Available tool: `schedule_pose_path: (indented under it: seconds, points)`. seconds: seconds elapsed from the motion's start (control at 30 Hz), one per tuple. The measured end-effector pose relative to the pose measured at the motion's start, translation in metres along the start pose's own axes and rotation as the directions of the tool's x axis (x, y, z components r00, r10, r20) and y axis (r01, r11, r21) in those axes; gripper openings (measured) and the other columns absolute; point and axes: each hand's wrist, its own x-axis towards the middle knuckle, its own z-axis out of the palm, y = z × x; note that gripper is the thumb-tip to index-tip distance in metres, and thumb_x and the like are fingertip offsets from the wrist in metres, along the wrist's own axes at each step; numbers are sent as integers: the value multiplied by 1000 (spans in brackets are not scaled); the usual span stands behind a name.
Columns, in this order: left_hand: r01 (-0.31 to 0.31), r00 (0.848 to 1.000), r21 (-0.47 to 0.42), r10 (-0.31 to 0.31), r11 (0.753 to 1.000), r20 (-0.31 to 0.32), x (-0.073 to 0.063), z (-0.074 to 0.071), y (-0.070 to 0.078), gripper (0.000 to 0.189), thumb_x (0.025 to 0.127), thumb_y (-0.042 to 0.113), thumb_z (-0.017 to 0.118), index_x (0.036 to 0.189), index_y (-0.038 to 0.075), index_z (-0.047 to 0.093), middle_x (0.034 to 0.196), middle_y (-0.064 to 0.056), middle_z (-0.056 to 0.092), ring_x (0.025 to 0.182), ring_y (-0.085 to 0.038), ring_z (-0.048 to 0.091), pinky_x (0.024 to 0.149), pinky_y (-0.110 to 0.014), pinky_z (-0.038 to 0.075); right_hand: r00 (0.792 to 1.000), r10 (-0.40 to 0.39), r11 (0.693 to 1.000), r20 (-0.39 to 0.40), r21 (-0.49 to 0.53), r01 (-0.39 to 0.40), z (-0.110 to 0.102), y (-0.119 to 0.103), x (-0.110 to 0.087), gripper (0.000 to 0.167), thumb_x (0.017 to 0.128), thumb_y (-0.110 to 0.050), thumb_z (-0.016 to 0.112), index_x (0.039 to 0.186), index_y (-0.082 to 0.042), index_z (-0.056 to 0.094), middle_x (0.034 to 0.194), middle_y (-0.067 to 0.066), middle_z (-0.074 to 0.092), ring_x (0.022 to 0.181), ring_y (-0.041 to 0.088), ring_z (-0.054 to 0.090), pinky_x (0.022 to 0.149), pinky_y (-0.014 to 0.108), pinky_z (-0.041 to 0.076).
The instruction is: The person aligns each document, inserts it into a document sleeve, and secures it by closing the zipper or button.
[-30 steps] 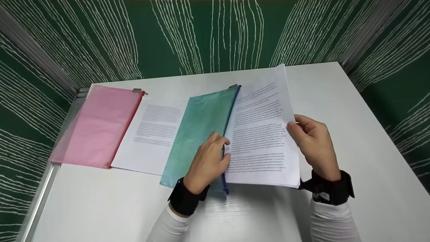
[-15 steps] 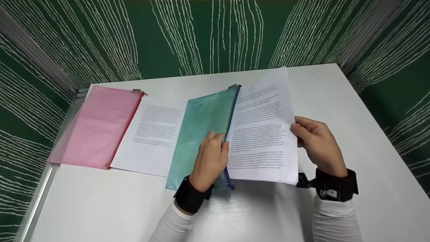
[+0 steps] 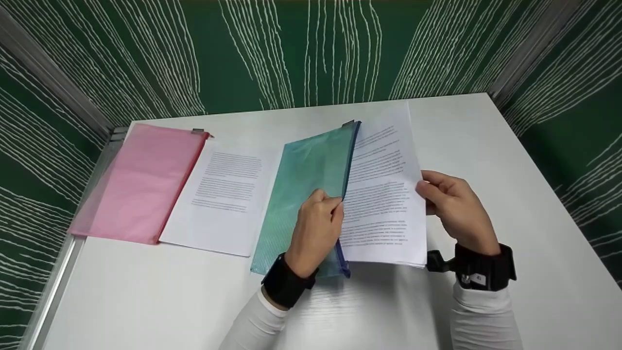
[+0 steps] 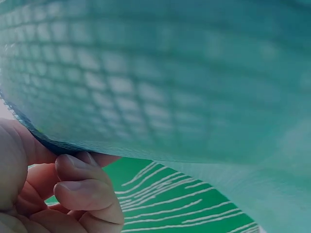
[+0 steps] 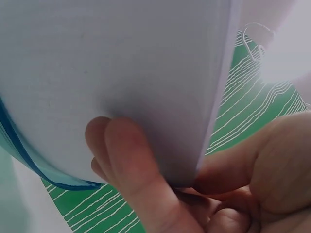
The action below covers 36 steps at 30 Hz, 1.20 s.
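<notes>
A green mesh zip pouch [image 3: 306, 170] with a dark blue zipper edge is held by my left hand [image 3: 316, 228], its fingers curled at the zipper side. In the left wrist view, thumb and fingers pinch the edge of the pouch [image 4: 170, 97]. My right hand [image 3: 457, 209] pinches the right edge of a stack of printed paper [image 3: 379, 218], thumb on top and fingers beneath, as the right wrist view shows on the paper [image 5: 121, 58]. The stack's left part sits inside the pouch mouth; the rest sticks out to the right.
On the left of the white table [image 3: 146, 291] lies a pink zip pouch [image 3: 141, 184] with a red zipper edge. Printed paper [image 3: 226, 194] pokes out of its right side. A green wall [image 3: 243, 82] with white lines stands behind the table.
My left hand has moved right, drawing the green pouch farther over the paper stack. Less of the stack shows now. My right hand has shifted slightly and still holds the paper's edge.
</notes>
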Motion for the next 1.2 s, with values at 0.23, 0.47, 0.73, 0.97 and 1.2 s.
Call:
schedule_pose_path:
  seconds: [0.23, 0.47, 0.73, 0.97, 1.2]
  points:
    - [-28, 999, -28, 28, 999, -19, 1, 1, 7, 29, 96, 11, 45, 73, 8, 63, 70, -3, 34, 59, -11, 32, 54, -18, 25, 1000, 16, 999, 0, -49, -16, 1, 0, 2, 39, 98, -16, 44, 129, 7, 45, 113, 22, 61, 88, 28, 66, 69, 35, 54]
    - [-46, 998, -38, 45, 998, -37, 4, 3, 11, 25, 96, 12, 47, 84, 6, 68, 72, -3, 39, 62, -10, 39, 56, -17, 31, 1000, 30, 995, 5, -96, -30, 2, 1, 2, 39, 98, -18, 42, 130, 4, 45, 113, 20, 62, 87, 27, 66, 68, 36, 54]
    - [-69, 996, -49, 65, 996, -63, 5, 3, 16, 24, 95, 13, 48, 87, 5, 69, 72, -3, 43, 61, -9, 41, 55, -16, 32, 999, 19, 995, 27, -101, -16, 3, 2, 1, 35, 98, -15, 43, 125, 6, 49, 99, 19, 65, 66, 21, 62, 51, 30, 50]
    - [-95, 993, -43, 92, 995, -70, 3, 5, 19, 25, 96, 12, 47, 89, 5, 69, 71, -3, 39, 60, -9, 37, 54, -16, 28, 1000, 21, 993, 23, -114, -18, 8, 2, 2, 34, 98, -15, 42, 125, 4, 50, 98, 19, 65, 62, 20, 60, 49, 31, 48]
    - [-111, 991, -32, 109, 993, -77, 3, 7, 20, 25, 96, 13, 46, 94, 4, 70, 72, -3, 40, 61, -8, 39, 54, -15, 30, 999, 33, 992, 28, -121, -29, 14, 3, 5, 31, 98, -12, 42, 123, 3, 52, 93, 20, 64, 54, 21, 57, 44, 33, 46]
